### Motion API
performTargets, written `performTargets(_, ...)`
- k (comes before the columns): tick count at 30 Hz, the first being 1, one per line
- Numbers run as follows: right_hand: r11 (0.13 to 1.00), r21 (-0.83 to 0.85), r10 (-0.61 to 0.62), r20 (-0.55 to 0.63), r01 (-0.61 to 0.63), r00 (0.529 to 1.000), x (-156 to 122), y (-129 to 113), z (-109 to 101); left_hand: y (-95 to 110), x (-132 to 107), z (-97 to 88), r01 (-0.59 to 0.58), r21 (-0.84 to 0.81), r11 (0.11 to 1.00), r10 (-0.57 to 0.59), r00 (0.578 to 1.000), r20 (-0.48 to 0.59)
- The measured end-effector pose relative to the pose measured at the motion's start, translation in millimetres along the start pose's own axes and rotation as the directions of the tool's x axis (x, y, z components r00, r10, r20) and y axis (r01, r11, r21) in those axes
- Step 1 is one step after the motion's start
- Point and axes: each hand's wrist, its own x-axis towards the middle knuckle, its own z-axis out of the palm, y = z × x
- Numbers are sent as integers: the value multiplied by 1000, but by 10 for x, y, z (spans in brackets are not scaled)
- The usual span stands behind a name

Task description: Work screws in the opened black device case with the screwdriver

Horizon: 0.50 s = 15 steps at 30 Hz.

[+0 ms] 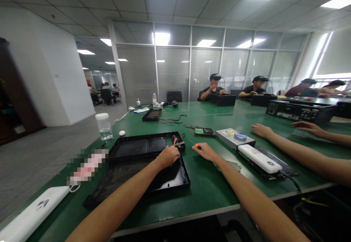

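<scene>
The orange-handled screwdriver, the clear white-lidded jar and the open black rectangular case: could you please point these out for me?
Orange-handled screwdriver [196, 146]: head view, orange part of the handle.
Clear white-lidded jar [105, 128]: head view, side wall.
Open black rectangular case [178, 173]: head view, bare inner floor.

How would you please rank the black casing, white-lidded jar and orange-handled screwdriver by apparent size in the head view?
Black casing
White-lidded jar
Orange-handled screwdriver, partly hidden by the right hand
</scene>
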Motion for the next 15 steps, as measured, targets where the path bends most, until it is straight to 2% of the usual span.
performTargets(5,1000,-7,4,9,-3,1000,0,-17,-8,0,-11,-37,-28,-13,1000,29,999,23)
performTargets(11,1000,8,-8,6,8,1000,-1,-13,-18,45,-26,-61,-87,57,995,80,990,114)
performTargets(15,1000,1,-14,-1,14,1000,4,-18,-27,87,-28,-94,-108,87,990,98,989,112)
